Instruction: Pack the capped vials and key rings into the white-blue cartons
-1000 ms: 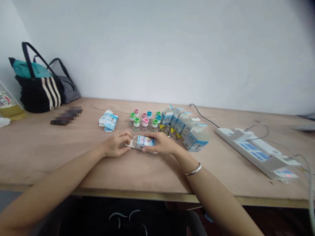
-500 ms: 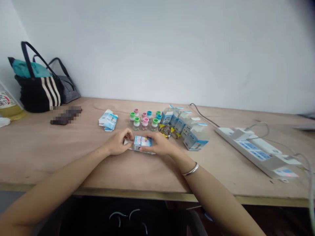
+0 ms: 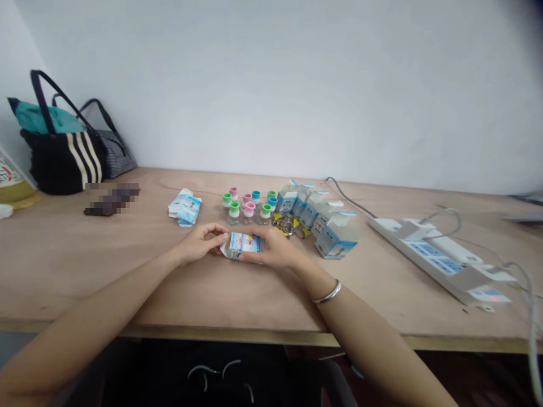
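Observation:
My right hand [image 3: 274, 247] is wrapped round a small blue-and-white cardboard box [image 3: 246, 243] lying on its side, thumb on the near side and fingers over the far side. At the box's left end, where a flap stands out, my left hand [image 3: 201, 243] has its thumb and fingers closed on the edge. Just behind the box stand several small clear bottles with pink, green and blue caps, such as a green-capped bottle [image 3: 234, 213]. A stack of flattened boxes [image 3: 185, 208] lies to the left of them.
Several open-topped boxes [image 3: 337, 240] stand in a row at the right, beside silver-and-yellow metal pieces [image 3: 289, 225]. A white power strip [image 3: 441, 260] with cables lies further right. Bags [image 3: 68, 161], a dark blurred object [image 3: 111, 200] and a yellow-liquid bottle [image 3: 17, 183] are at the left.
My left hand has opened out from a curled pose, its fingers straighter at the box's end, and the end flap shows more. My right hand keeps its hold on the box.

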The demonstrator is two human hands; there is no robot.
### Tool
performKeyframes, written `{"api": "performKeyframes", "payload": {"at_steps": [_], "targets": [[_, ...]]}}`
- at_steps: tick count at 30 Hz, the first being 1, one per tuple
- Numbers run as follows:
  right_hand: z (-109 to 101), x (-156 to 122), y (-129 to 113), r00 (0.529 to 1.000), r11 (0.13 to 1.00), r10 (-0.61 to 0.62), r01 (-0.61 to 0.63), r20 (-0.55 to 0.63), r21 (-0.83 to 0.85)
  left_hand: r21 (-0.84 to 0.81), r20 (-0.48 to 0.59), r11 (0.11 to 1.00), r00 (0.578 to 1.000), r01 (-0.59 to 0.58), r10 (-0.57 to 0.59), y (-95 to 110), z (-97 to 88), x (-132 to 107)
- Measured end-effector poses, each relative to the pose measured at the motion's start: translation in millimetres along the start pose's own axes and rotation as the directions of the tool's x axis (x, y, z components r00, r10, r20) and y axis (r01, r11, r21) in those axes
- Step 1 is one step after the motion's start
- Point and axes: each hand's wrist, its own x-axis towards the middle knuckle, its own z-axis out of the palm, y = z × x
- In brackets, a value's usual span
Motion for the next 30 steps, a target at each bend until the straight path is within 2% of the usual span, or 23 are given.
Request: {"api": "performKeyframes", "payload": {"at_steps": [13,15,19,21,25,30], "targets": [[4,1,-2,0.999,0.999,-0.045,0.045,-0.015,0.008,0.012,-0.018,0.997,0.997,-0.074,0.074,-3,9.1,-1],[4,2,-3,0.998,0.998,-0.064,0.064,-0.019,0.010,0.037,0.015,0.993,0.993,-0.113,0.113,-2,8.4,-3],[8,3,-4,0.998,0.998,-0.059,0.059,0.000,-0.027,0.135,0.162,0.964,0.965,-0.230,0.207,2,6.7,-6],[11,4,-3,0.998,0.998,-0.058,0.059,0.004,-0.032,0.208,0.188,0.938,0.952,-0.278,0.240,4,6.1,-6],[12,2,-1,0.996,0.999,-0.033,0.030,-0.078,-0.038,0.348,0.195,0.877,0.941,-0.331,0.278,7,1.5,-3],[9,-1,3,0.979,1.000,-0.021,0.022,-0.203,-0.001,0.383,0.194,0.880,0.956,-0.279,0.219,5,-14.2,-4]]}}
